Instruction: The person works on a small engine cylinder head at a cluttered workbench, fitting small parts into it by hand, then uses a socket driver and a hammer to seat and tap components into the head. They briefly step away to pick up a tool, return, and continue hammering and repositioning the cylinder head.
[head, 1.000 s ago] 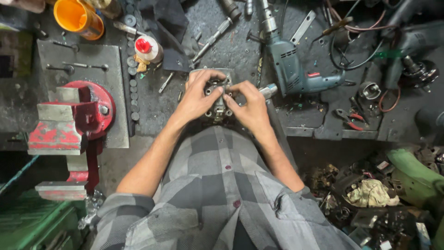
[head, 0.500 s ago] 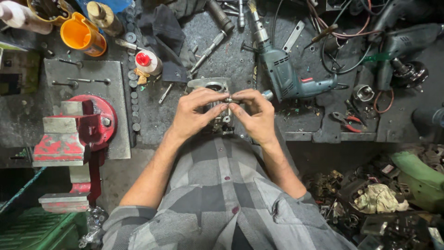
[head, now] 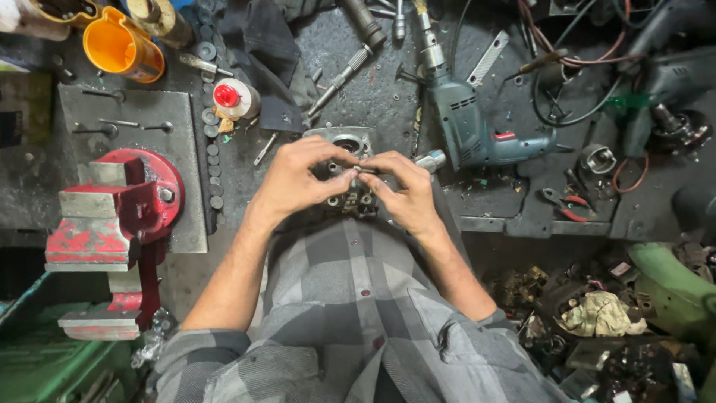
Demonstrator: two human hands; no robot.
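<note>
Cluttered greasy workbench (head: 373,89): both hands, left hand (head: 298,183) and right hand (head: 406,190), pinch a tiny metal bit (head: 360,170) over the engine part (head: 347,149). Drill (head: 477,130) just right of them, red vise (head: 112,216) well left.

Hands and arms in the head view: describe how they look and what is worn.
Both hands are bare, with no gloves: left hand, right hand. The forearms are uncovered; the sleeves of a grey plaid shirt are rolled up near the elbows. No watch or rings show.

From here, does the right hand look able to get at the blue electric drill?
Probably yes: the right hand is on the metal part, and the drill lies uncovered just beside it on the bench.
</note>
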